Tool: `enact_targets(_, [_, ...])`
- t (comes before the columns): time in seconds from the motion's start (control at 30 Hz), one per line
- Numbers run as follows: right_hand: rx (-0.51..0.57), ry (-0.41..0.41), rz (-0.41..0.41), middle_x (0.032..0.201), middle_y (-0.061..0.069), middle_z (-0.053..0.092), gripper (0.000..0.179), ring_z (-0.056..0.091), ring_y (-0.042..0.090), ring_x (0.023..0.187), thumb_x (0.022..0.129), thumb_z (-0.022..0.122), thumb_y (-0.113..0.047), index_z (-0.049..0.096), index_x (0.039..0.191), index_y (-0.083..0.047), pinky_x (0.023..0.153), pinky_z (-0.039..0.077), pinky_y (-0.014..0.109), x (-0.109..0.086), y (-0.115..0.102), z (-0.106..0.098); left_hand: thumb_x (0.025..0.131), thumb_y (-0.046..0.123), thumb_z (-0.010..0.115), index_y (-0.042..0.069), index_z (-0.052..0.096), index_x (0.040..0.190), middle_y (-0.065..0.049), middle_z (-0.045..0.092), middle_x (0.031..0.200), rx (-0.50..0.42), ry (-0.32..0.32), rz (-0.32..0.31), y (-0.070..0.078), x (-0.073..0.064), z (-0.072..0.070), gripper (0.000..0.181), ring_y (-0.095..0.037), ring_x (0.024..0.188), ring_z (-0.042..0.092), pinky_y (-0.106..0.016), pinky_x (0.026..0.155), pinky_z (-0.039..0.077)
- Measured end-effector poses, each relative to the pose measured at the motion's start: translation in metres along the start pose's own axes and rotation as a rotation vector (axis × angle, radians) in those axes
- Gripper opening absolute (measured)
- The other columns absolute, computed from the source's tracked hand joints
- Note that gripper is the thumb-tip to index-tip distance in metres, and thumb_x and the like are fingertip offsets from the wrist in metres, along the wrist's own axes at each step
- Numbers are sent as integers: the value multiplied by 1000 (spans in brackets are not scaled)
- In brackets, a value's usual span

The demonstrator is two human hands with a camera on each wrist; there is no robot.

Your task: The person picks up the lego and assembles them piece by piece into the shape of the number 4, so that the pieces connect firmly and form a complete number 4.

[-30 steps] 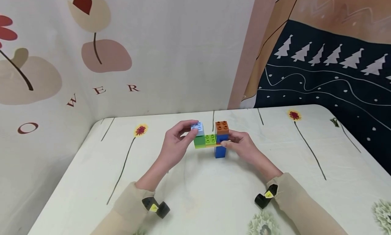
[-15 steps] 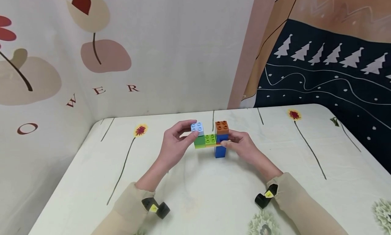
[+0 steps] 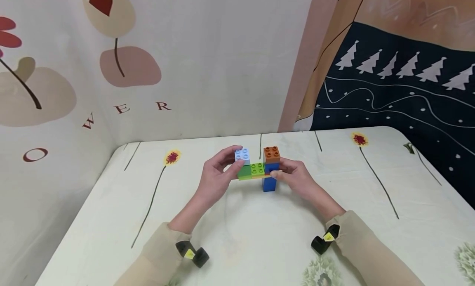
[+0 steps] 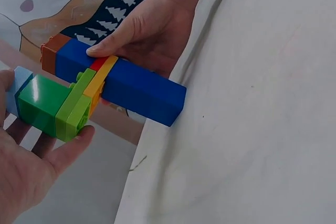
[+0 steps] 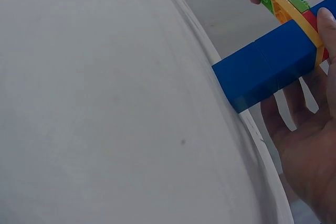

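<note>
Joined toy building bricks form one piece between both hands. On its left, a light blue brick (image 3: 242,154) tops a green brick (image 3: 244,171), above a lime plate (image 4: 73,103). To the right, a brown-orange brick (image 3: 272,154) caps a blue column; a red plate (image 4: 100,63) and a yellow plate (image 4: 100,85) cross it, and its blue lower part (image 4: 144,90) stands on the table. My left hand (image 3: 216,176) holds the green and light blue end, with one fingertip beneath the lime plate. My right hand (image 3: 297,176) grips the column around its upper blue brick (image 3: 271,167).
A pale cloth with printed flowers covers the table (image 3: 237,232). Behind its far edge hangs a light printed curtain (image 3: 222,63), with a dark tree-patterned cloth (image 3: 389,88) at the right. Both wrists carry small black cameras, including the left wrist camera (image 3: 200,257).
My left thumb has slid slightly down from the light blue brick's face toward the green brick. The right hand keeps its grip, and the head view has shifted a little.
</note>
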State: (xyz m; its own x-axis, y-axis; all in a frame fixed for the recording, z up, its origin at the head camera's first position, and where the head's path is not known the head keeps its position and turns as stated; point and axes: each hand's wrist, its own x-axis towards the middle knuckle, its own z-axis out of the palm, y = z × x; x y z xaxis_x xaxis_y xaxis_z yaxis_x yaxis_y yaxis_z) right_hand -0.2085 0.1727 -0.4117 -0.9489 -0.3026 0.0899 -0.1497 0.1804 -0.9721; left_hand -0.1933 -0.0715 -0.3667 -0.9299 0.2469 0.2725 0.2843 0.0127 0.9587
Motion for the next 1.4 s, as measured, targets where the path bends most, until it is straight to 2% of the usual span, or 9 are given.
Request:
enact_targets(0.2, [-5,6,2,114,12,66,49,63,23,101,87,68,-27,57,130,-6,87,50,31,0,0,0,90,22,67,17,58,129,-9,58,116,-53,3,-44,0,-1,0,40,-23,104,55,-35,75,56])
enact_targets(0.53, [-3,16,20,115,12,66,52,62,23,102,87,69,-28,56,131,-6,95,45,41,-1,0,0,87,34,68,23,61,128,-5,59,118,-16,10,-108,1,1,-2,43,-22,104,57,-34,78,55])
enact_targets(0.87, [-9,-7,-16,115,13,65,50,62,21,102,88,68,-26,56,131,-4,92,47,31,1,1,-1,85,27,72,22,63,125,-7,61,115,-18,8,-77,1,2,-5,42,-22,104,58,-35,75,56])
enact_targets(1.03, [-6,-7,-10,115,12,65,50,62,22,103,88,68,-27,55,132,-5,94,46,37,1,2,0,85,20,72,17,64,124,-8,62,116,-20,-3,-53,2,1,-4,40,-23,104,58,-35,74,56])
enact_targets(1.2, [-2,-13,-12,116,12,65,51,62,23,104,88,67,-27,55,132,-5,96,45,42,1,3,0,86,17,71,18,64,124,-7,63,115,25,-1,-46,3,1,-5,39,-21,103,59,-34,73,56])
enact_targets(1.4, [4,-5,-3,115,13,66,49,62,22,102,89,67,-26,55,132,-5,91,48,31,1,3,0,86,17,71,19,64,124,-6,63,113,66,-16,-29,3,3,-5,39,-21,100,59,-35,70,57])
